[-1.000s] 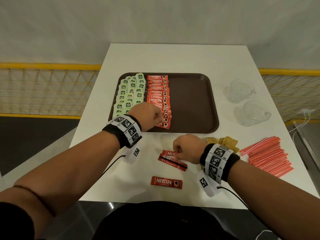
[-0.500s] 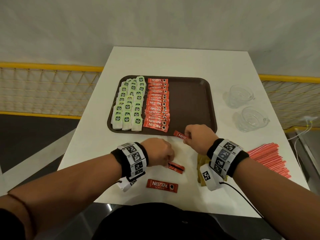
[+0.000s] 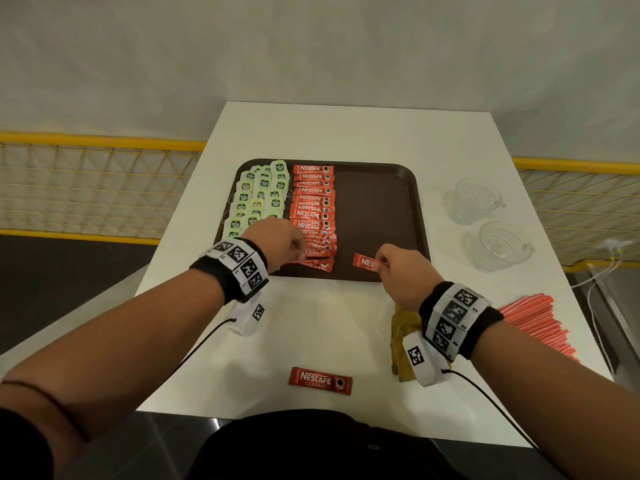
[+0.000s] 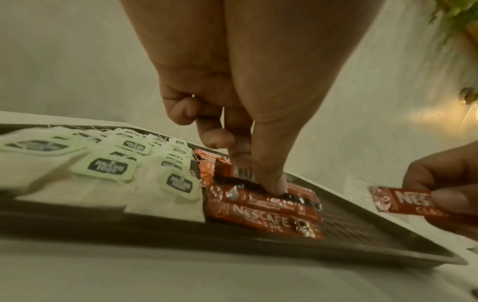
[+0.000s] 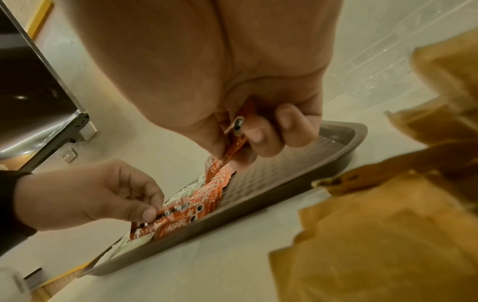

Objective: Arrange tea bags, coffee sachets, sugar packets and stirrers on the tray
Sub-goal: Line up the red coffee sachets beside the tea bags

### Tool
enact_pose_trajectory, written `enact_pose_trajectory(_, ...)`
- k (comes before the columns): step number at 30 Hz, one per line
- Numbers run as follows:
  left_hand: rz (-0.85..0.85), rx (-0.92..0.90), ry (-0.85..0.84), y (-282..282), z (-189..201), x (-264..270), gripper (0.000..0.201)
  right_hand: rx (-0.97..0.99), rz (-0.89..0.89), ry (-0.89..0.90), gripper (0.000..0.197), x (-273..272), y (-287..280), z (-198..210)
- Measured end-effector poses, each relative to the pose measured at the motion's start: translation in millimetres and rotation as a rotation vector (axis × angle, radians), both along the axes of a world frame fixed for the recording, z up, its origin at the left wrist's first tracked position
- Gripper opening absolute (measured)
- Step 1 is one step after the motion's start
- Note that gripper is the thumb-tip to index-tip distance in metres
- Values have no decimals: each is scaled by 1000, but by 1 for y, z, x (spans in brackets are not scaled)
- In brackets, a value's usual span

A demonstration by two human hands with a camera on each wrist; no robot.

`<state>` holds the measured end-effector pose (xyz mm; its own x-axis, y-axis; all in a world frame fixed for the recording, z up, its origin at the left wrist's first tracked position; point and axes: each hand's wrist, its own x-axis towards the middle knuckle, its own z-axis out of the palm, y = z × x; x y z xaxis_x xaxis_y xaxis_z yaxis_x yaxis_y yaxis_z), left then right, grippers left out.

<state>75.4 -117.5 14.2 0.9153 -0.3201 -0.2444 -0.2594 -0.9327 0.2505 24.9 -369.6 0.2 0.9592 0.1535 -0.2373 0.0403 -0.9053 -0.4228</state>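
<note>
tray (image 3: 381, 202): tea bags (image 3: 258, 199) left, coffee column (image 3: 313, 209) beside.
left hand (image 3: 277, 242) pinches sachet at column's near end; seat it square.
right hand (image 3: 398, 268) pinches next sachet (image 3: 367, 262) over tray's near edge; tuck below, overlapping.
</note>
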Motion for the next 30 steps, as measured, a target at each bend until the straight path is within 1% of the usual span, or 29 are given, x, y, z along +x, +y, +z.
enact_pose_trajectory(3,-14,77,58,-2,-7,6,5,17,7,-10,8,-1,1,2)
enact_pose_trajectory(7,-28,120,109,-8,-13,10,7,45,12,-4,7,-3,1,4)
enact_pose_trajectory(9,-38,126,97,-10,-15,10,7,57,14,-1,9,-5,1,5)
enact_pose_trajectory(14,-90,83,-15,-10,-12,8,6,66,9,5,9,-10,0,5)
enact_pose_trajectory(17,-142,88,-9,-9,-15,-1,6,74,9,5,8,-13,-2,5)
enact_pose_trajectory(20,-162,77,14,-5,-15,-6,14,72,12,9,9,-16,-3,5)
enact_pose_trajectory(23,-152,80,44,-2,-15,-7,17,69,14,14,8,-18,-3,5)
enact_pose_trajectory(30,-81,102,39,-11,-20,-2,9,85,17,6,8,-23,0,10)
